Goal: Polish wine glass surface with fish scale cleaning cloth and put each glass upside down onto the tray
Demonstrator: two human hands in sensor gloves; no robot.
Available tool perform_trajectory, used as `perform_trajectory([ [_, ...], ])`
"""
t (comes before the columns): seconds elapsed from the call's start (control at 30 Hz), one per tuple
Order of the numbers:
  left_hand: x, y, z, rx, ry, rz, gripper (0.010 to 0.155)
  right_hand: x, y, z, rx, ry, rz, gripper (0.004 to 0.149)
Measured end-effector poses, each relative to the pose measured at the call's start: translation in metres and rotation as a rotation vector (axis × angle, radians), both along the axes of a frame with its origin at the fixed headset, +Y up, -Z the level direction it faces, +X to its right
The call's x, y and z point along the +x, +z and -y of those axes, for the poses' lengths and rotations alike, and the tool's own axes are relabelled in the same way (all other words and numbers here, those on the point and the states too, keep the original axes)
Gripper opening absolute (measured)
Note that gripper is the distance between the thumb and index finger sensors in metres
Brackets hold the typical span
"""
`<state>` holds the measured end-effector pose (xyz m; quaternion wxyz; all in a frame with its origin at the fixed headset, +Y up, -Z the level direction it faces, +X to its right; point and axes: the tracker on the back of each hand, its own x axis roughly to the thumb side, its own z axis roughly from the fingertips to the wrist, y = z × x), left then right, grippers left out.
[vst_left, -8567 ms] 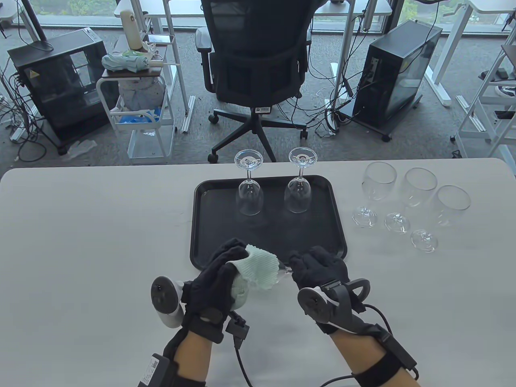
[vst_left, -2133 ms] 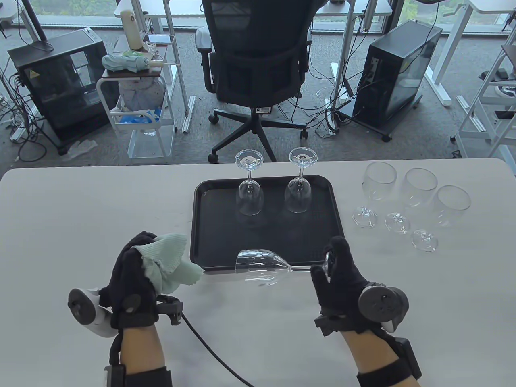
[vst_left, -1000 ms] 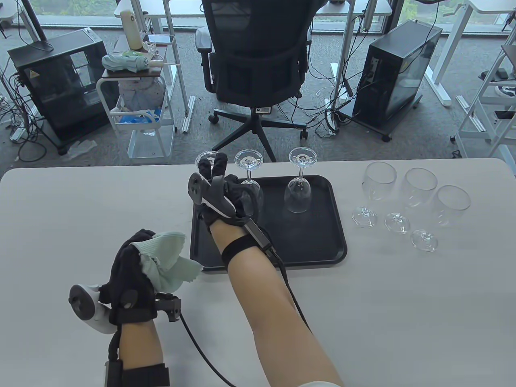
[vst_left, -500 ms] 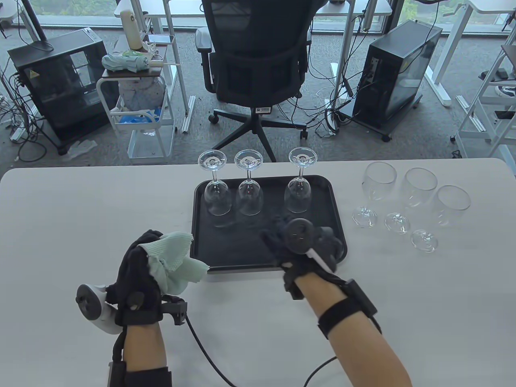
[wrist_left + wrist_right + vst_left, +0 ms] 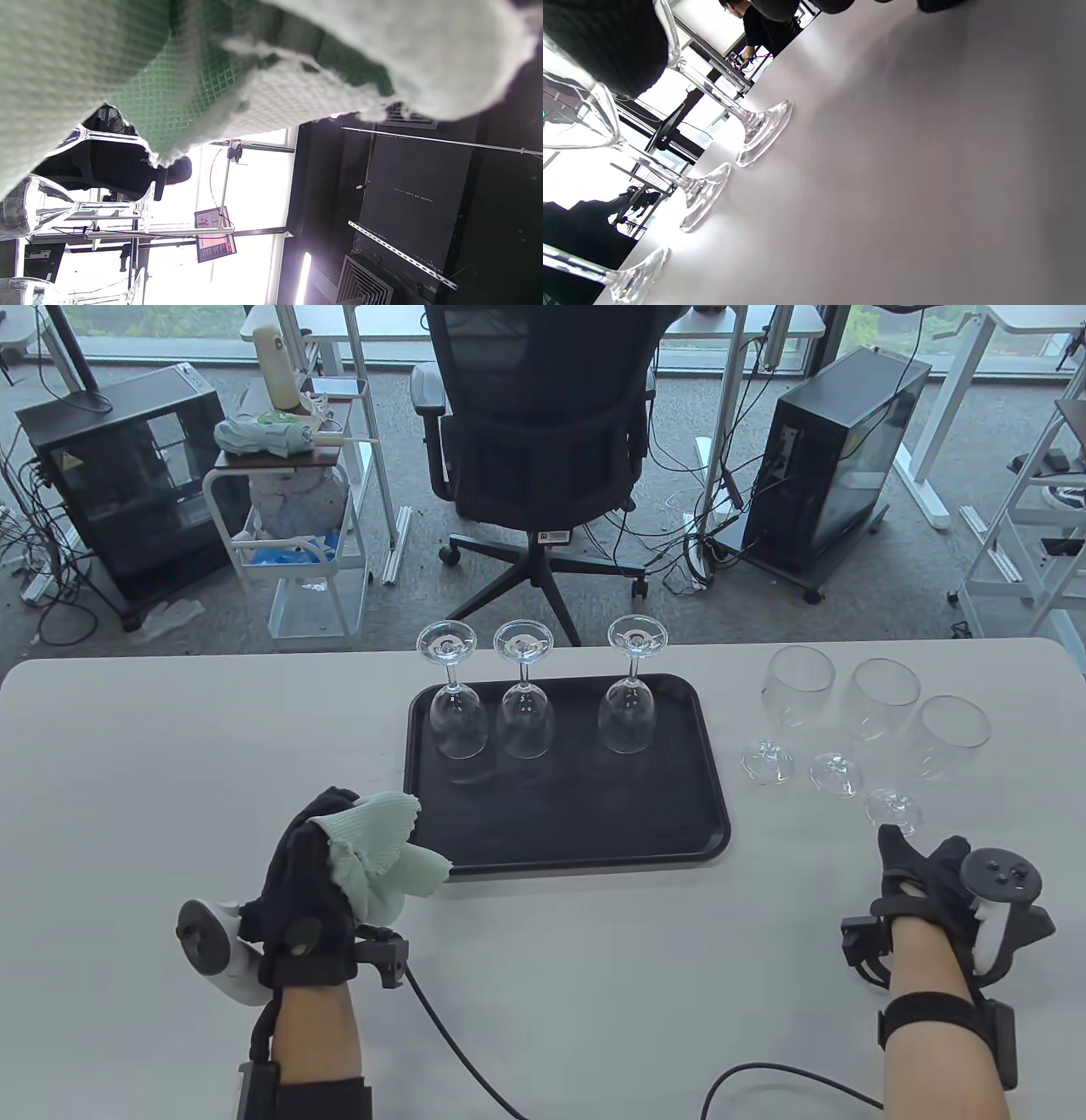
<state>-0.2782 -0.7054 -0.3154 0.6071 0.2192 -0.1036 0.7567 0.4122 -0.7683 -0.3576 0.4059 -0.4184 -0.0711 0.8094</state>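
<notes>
On the black tray (image 5: 560, 853) stand three wine glasses upside down: left (image 5: 458, 721), middle (image 5: 526, 721) and right (image 5: 628, 717). Three more glasses stand upright on the table to the tray's right, far (image 5: 797, 687), middle (image 5: 884, 700) and near (image 5: 954, 729). My left hand (image 5: 310, 857) grips the pale green fish scale cloth (image 5: 382, 853) just off the tray's near left corner; the cloth (image 5: 191, 63) fills the top of the left wrist view. My right hand (image 5: 912, 857) hovers empty, fingers loose, just short of the near glass's foot (image 5: 892, 812). A gloved fingertip (image 5: 606, 42) shows beside the stems.
The grey table (image 5: 925, 169) carries the three glass feet (image 5: 763, 131) in a row. An office chair (image 5: 534, 432) stands beyond the far edge, with a white cart (image 5: 288, 517) and a computer case (image 5: 840, 458) on the floor.
My right hand stood the polished glass upside down at the tray's far left, let go, and swung back right to the upright glasses. My left hand kept the cloth and drifted slightly right.
</notes>
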Motion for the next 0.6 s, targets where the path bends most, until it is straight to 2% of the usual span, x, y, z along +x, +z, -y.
perform_trajectory([
  [0.13, -0.002, 0.001, -0.002, 0.001, 0.021, 0.006, 0.051, 0.006, -0.025, 0.004, 0.022, -0.052, -0.028, 0.095],
  [0.3, -0.006, 0.005, -0.005, 0.016, 0.026, -0.006, 0.051, 0.009, -0.048, 0.008, 0.068, -0.119, 0.006, 0.092],
  [0.6, -0.010, 0.005, -0.005, 0.003, -0.024, -0.048, 0.051, 0.017, -0.072, 0.016, 0.109, -0.123, 0.047, 0.071],
])
